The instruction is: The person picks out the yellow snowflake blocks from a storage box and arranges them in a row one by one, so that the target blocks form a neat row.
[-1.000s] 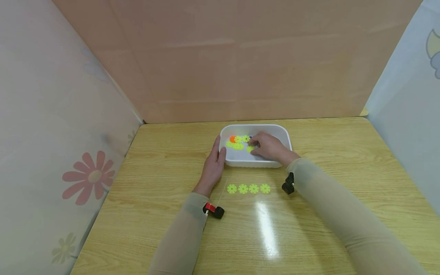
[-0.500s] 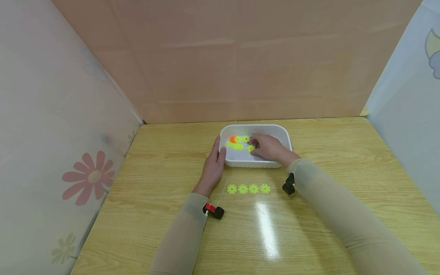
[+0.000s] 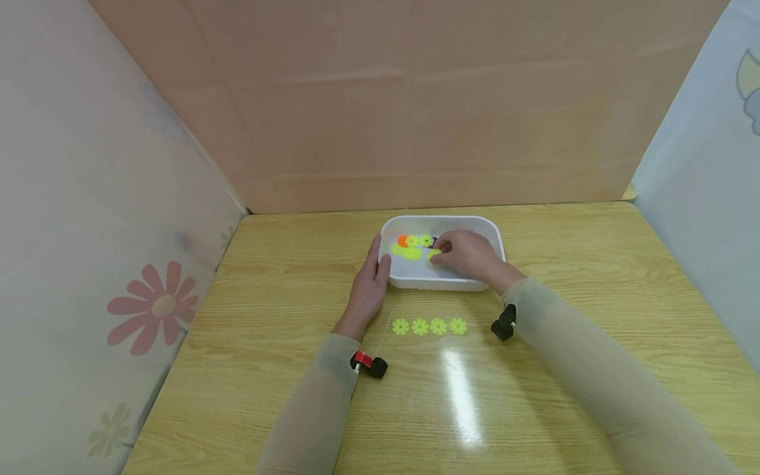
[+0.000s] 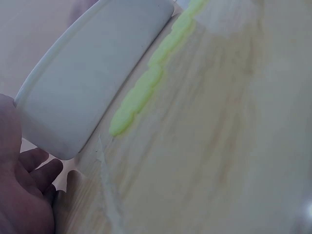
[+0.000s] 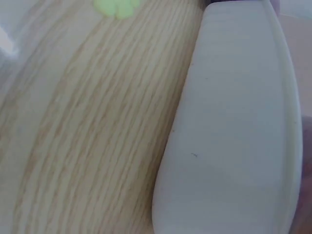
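My left hand [image 3: 368, 287] rests against the left end of a white plastic tray [image 3: 439, 284], fingers extended along its outside and thumb near the front corner. In the left wrist view, fingers [image 4: 46, 173] of that hand lie by the tray's lower corner. Reaching over the tray's right side, my right hand [image 3: 469, 254] pinches a yellow notched disc [image 3: 432, 254] between thumb and fingers. Part of this disc is hidden by the fingers. More yellow notched discs [image 3: 411, 253], an orange disc [image 3: 403, 241] and a partly covered purple piece [image 3: 435, 242] lie left of the right hand.
Several yellow notched discs [image 3: 419, 326] lie flat in a row on the wooden table [image 3: 285, 284], in front of the tray. A brown panel [image 3: 415, 105] stands behind the table, with pale patterned walls at both sides.
My right hand has shifted slightly within the tray, and its pinched yellow disc now sits more tilted. The purple piece shows more beside the fingers. My left hand and the row of discs stay put.
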Demonstrator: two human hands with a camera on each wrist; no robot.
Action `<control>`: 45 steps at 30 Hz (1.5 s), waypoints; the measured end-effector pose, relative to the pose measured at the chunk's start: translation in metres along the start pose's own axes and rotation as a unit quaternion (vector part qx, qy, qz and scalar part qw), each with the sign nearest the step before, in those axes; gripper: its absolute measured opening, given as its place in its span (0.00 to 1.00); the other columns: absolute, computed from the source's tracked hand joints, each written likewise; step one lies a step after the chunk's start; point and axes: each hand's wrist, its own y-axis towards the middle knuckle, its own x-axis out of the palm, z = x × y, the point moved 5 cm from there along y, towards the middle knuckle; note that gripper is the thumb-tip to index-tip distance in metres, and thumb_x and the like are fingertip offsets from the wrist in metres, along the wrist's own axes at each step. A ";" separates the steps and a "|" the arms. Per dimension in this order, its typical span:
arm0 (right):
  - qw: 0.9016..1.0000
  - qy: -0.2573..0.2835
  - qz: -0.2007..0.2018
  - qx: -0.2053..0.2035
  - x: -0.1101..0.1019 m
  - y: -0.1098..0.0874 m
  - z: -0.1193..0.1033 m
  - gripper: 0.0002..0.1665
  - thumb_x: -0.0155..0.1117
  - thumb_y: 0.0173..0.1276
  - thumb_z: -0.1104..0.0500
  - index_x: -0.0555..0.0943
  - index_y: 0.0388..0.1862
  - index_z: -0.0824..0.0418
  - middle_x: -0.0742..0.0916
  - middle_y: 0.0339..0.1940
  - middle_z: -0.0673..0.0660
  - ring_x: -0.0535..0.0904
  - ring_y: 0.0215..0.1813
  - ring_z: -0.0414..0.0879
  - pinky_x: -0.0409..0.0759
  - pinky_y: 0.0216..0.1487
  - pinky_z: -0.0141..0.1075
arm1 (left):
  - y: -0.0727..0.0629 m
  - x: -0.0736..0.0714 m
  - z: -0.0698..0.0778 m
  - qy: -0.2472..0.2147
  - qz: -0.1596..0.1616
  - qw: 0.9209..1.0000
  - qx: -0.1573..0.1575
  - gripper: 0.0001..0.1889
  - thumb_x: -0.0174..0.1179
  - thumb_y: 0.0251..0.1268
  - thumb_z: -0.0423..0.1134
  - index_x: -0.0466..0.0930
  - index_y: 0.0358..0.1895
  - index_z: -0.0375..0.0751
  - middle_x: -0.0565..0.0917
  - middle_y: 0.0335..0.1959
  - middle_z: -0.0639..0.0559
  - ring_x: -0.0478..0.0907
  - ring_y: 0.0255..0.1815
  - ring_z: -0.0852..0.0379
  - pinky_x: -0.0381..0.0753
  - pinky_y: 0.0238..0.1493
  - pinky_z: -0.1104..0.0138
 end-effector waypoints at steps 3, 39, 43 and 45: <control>1.000 0.013 0.021 -0.002 -0.006 -0.004 -0.002 0.21 0.81 0.73 0.50 0.91 0.55 0.63 0.92 0.47 0.58 0.85 0.51 0.54 0.81 0.57 0.52 | 0.000 -0.001 0.000 0.000 0.000 1.000 0.001 0.34 0.40 0.93 0.62 0.44 0.93 0.68 0.55 0.91 0.62 0.52 0.90 0.54 0.55 0.88 0.50; 0.994 0.051 0.090 -0.040 -0.045 -0.128 0.018 0.14 0.82 0.72 0.53 0.92 0.51 0.58 0.87 0.35 0.47 0.80 0.39 0.46 0.77 0.39 0.35 | 0.001 0.000 0.001 0.009 0.001 1.000 -0.003 0.30 0.38 0.91 0.66 0.46 0.89 0.83 0.56 0.90 0.63 0.52 0.90 0.55 0.55 0.87 0.50; 0.994 0.049 0.082 -0.050 -0.041 -0.137 0.017 0.13 0.83 0.72 0.53 0.92 0.51 0.56 0.87 0.36 0.46 0.80 0.39 0.45 0.79 0.40 0.35 | 0.001 0.000 0.001 0.009 0.000 1.000 -0.002 0.30 0.37 0.90 0.68 0.46 0.89 0.85 0.56 0.91 0.62 0.52 0.90 0.54 0.55 0.88 0.50; 0.994 0.050 0.078 -0.057 -0.039 -0.141 0.018 0.14 0.84 0.71 0.52 0.92 0.50 0.55 0.87 0.36 0.45 0.80 0.39 0.44 0.79 0.39 0.35 | 0.001 0.000 0.001 0.008 -0.001 1.000 -0.004 0.31 0.37 0.90 0.68 0.46 0.89 0.84 0.56 0.91 0.62 0.52 0.90 0.54 0.55 0.88 0.50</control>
